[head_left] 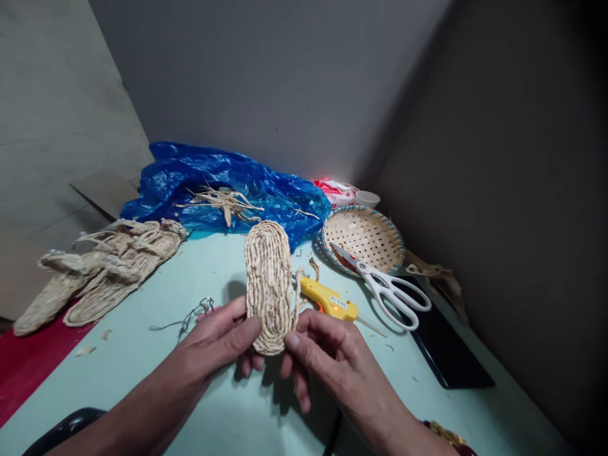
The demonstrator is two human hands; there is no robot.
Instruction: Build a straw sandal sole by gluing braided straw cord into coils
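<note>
An oval sole of coiled, twisted straw cord [268, 285] is held up on end above the table. My left hand [223, 335] grips its lower left edge, thumb on the face and fingers behind. At the lower right edge, my right hand [327, 354] pinches the sole's rim, with the thumb in front. A loose end of straw cord [297, 294] runs up beside the sole's right side, close to my right fingers. Just beyond that hand lies a yellow glue gun [330, 299], partly hidden by the sole and cord.
White-handled scissors [387, 285] rest on a woven bamboo basket [363, 237]. Under the handles is a black phone-like slab [441, 348]. A blue plastic bag [228, 171] with straw strips lies behind. Finished straw sandals [114, 263] sit left on the pale green table [156, 373], near wire and clips.
</note>
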